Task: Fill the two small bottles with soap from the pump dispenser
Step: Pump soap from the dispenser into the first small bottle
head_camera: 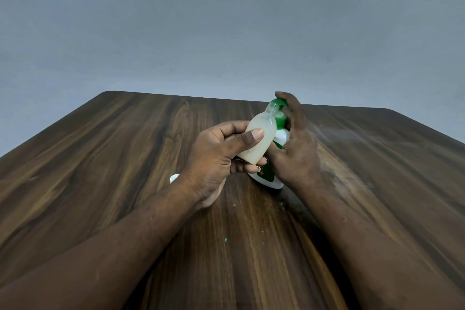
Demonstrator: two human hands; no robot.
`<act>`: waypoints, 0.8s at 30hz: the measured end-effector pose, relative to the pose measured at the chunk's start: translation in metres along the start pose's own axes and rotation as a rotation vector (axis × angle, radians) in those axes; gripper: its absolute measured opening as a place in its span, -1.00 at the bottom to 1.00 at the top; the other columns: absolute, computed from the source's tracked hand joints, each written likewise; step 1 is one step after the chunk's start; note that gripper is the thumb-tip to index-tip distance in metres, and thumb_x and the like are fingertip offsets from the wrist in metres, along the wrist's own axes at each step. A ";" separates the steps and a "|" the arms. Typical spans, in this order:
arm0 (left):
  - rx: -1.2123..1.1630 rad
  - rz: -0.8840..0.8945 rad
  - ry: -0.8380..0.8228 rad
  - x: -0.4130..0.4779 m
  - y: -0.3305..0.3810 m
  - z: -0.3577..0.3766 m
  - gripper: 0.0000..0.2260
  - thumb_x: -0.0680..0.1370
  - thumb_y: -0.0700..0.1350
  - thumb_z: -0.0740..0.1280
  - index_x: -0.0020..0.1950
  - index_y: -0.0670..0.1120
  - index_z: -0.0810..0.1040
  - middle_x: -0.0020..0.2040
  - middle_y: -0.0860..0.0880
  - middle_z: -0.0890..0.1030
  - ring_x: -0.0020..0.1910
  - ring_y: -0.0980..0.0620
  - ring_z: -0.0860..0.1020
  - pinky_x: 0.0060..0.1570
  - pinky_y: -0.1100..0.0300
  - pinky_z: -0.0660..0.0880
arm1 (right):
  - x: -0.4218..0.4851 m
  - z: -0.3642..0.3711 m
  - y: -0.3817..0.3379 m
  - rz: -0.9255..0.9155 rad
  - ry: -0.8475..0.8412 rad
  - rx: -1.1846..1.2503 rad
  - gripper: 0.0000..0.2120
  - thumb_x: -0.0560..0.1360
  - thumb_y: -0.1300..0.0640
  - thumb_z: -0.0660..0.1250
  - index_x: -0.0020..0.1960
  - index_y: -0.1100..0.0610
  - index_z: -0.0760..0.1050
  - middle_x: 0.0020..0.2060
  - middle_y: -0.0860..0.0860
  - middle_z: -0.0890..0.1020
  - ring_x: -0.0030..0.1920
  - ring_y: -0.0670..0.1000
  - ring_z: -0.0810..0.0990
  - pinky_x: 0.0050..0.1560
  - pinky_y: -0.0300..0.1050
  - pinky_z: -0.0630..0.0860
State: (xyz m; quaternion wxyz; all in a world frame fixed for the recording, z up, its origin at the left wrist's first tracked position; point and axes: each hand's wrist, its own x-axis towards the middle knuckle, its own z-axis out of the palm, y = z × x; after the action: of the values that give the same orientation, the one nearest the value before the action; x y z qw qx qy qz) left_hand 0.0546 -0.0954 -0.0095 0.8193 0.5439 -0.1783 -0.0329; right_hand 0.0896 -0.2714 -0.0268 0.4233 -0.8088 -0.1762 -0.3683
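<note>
The left grip (216, 156) is holding the small bottle (259, 138) off the surface (125, 158), with the thumb pressing across the front of the bottle and the fingers curling behind and under it. It is tilting the bottle so that the open neck is leaning up and to the right, sitting right against the green pump head (278, 103). The tilt appears to be bringing the narrow mouth under the spout, so that soap is falling inside and not down the outside. The right grip (297, 148) is wrapping the pump dispenser (281, 137) from its right side. The fingertips are reaching over the top of the pump head while the palm is lying along the white body. This looks like a hold that is steadying the dispenser, which is standing on the surface, while also being ready to press down. The small bottle is looking pale and cloudy through most of its length. Whether that is soap or only frosted plastic, I cannot tell, so I am judging the fill as under way and not finished. A small white object (174, 178) is lying on the surface and peeking out from behind the left wrist. It may be a cap, but too little is showing. The second small bottle is not showing anywhere.
</note>
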 end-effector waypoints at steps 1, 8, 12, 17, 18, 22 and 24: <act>-0.001 0.000 -0.001 0.000 0.000 0.000 -0.58 0.44 -0.02 0.51 0.22 -0.22 0.66 -0.07 -0.24 0.74 -0.23 -0.10 0.71 -0.38 0.24 0.62 | 0.000 0.000 0.000 -0.002 0.000 -0.007 -0.23 0.52 0.19 0.54 0.60 -0.12 0.28 0.20 -0.13 0.65 -0.01 -0.30 0.63 -0.13 -0.50 0.44; 0.010 -0.007 0.003 -0.001 -0.001 0.000 -0.59 0.45 -0.04 0.51 0.22 -0.23 0.66 -0.06 -0.27 0.74 -0.24 -0.10 0.72 -0.39 0.24 0.62 | -0.001 0.001 -0.002 -0.008 0.015 0.035 -0.33 0.51 0.25 0.52 0.53 -0.05 0.37 0.04 -0.14 0.69 -0.11 -0.17 0.67 -0.17 -0.37 0.49; 0.008 0.001 0.004 -0.001 -0.001 0.000 -0.60 0.45 -0.04 0.51 0.21 -0.22 0.67 -0.07 -0.26 0.74 -0.23 -0.10 0.72 -0.38 0.24 0.62 | 0.000 0.000 -0.001 -0.002 0.003 0.035 -0.32 0.51 0.24 0.54 0.53 -0.05 0.36 0.02 -0.14 0.69 -0.13 -0.17 0.66 -0.19 -0.44 0.45; 0.008 0.008 0.003 0.000 -0.002 0.001 -0.61 0.46 -0.04 0.50 0.22 -0.22 0.67 -0.05 -0.25 0.75 -0.22 -0.10 0.73 -0.36 0.24 0.63 | 0.001 0.000 0.000 0.006 -0.010 0.047 -0.21 0.49 0.23 0.55 0.58 -0.13 0.29 0.23 -0.09 0.65 0.08 -0.18 0.66 -0.04 -0.43 0.50; 0.008 0.009 0.001 0.000 -0.002 0.001 -0.61 0.46 -0.03 0.50 0.22 -0.21 0.67 -0.05 -0.25 0.75 -0.22 -0.10 0.73 -0.36 0.24 0.63 | 0.001 0.000 0.000 0.002 -0.010 0.049 -0.22 0.49 0.23 0.55 0.58 -0.12 0.29 0.23 -0.09 0.65 0.08 -0.17 0.67 -0.05 -0.42 0.50; 0.015 0.013 0.000 0.000 -0.002 0.000 -0.60 0.45 -0.03 0.51 0.21 -0.21 0.67 -0.04 -0.27 0.74 -0.22 -0.11 0.73 -0.36 0.23 0.64 | 0.000 0.001 -0.001 -0.013 0.009 0.050 -0.28 0.50 0.25 0.54 0.55 -0.09 0.33 0.16 -0.12 0.67 0.00 -0.18 0.68 -0.10 -0.40 0.50; 0.021 0.007 0.002 -0.001 -0.002 0.001 -0.60 0.45 -0.04 0.51 0.21 -0.22 0.67 -0.04 -0.29 0.74 -0.22 -0.10 0.73 -0.37 0.24 0.63 | 0.000 0.002 0.000 -0.013 0.022 0.044 -0.30 0.49 0.26 0.54 0.52 -0.07 0.36 0.12 -0.13 0.68 -0.03 -0.17 0.68 -0.12 -0.35 0.52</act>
State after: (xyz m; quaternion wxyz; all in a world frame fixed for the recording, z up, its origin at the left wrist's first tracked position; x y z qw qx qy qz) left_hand 0.0539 -0.0966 -0.0113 0.8138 0.5520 -0.1797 -0.0273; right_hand 0.0903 -0.2700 -0.0277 0.4405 -0.7941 -0.1846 -0.3758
